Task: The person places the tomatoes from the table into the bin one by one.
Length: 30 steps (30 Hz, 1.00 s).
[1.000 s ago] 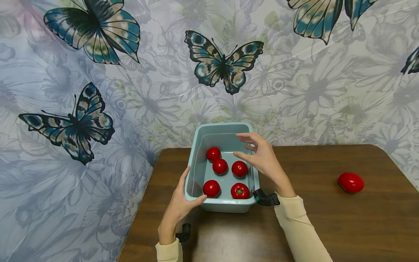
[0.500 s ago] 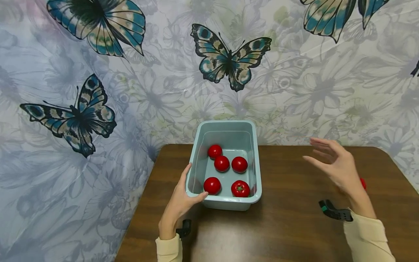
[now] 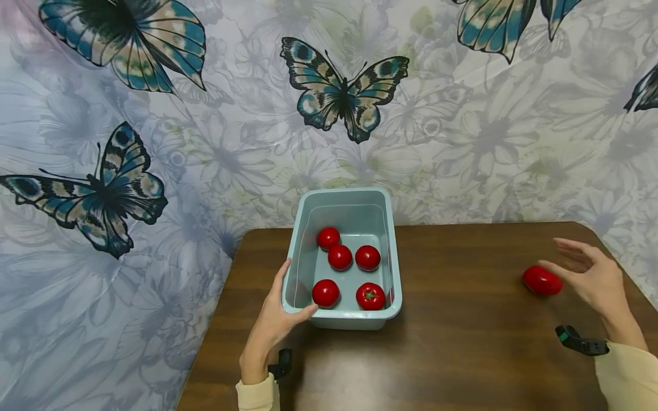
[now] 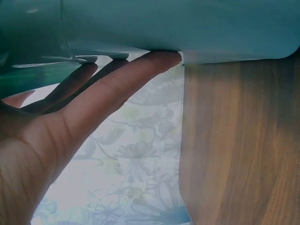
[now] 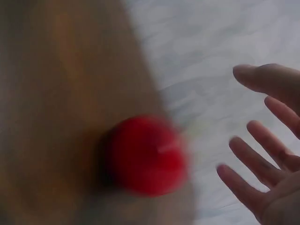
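A pale blue-green plastic bin (image 3: pixel 393 268) holds several red tomatoes (image 3: pixel 340 258), one with its green stem end (image 3: pixel 370 296) facing up. At the bin's near left corner is my left hand (image 3: pixel 269 322), thumb on the front rim and straight fingers (image 4: pixel 108 86) against the outer side wall. Another tomato (image 3: pixel 542 280), oval in the head view, lies on the table at the right. Just beside it hovers my right hand (image 3: pixel 596 282), fingers spread and thumb apart, with nothing held. The right wrist view shows that tomato (image 5: pixel 147 154) blurred, away from the fingers.
The brown wooden table (image 3: pixel 452 342) has rounded far corners. Behind it hangs a butterfly-and-flower patterned backdrop (image 3: pixel 462 142), close to the bin's far end. Each wrist carries a black strap (image 3: pixel 581 341).
My right hand has gone from above the bin out to the right, beside the lone tomato. The left hand has stayed at the bin's corner. The head view has shifted slightly.
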{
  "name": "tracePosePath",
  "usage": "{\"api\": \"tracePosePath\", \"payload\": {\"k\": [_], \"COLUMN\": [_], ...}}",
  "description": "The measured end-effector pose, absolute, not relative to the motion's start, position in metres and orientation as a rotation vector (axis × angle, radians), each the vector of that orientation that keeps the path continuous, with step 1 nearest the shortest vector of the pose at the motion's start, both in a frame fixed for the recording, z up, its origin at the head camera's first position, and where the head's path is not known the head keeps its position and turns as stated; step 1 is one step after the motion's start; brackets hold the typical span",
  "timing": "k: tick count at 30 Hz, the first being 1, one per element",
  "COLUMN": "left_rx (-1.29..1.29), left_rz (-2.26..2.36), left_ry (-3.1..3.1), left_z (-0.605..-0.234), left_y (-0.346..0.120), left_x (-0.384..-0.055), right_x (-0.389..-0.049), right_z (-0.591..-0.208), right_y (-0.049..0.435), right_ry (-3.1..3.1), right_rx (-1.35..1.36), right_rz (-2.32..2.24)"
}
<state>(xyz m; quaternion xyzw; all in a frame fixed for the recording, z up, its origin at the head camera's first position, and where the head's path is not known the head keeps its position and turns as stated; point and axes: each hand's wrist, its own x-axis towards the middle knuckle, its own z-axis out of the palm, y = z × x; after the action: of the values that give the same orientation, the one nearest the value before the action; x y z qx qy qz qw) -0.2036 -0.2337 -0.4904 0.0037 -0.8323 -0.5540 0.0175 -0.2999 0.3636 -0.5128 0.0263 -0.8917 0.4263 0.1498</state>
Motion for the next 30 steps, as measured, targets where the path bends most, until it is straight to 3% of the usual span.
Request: {"api": "tracePosePath", "payload": {"k": [6, 11, 22, 30], "left_rx": [-0.024, -0.020, -0.037, -0.049], "left_rz": [-1.730, -1.726, -1.770, -1.753], "left_ry": [-2.584, -2.574, -2.536, -2.535], "left_z": [-0.493, -0.493, -0.494, -0.494], "left_y": [-0.232, -0.232, -0.236, -0.237], "left_x": [-0.202, -0.201, -0.202, -0.204], "right_x": [-0.293, -0.297, -0.301, -0.303], "right_z": [-0.569, -0.582, -0.573, -0.526], "right_y": [0.373, 0.371, 0.364, 0.344], "right_ry": [-2.804, -2.766, -2.800, -2.688], "right_rx": [-0.098, -0.171, -0.179, -0.102], "right_rz": [1.086, 1.091, 1.087, 0.989]}}
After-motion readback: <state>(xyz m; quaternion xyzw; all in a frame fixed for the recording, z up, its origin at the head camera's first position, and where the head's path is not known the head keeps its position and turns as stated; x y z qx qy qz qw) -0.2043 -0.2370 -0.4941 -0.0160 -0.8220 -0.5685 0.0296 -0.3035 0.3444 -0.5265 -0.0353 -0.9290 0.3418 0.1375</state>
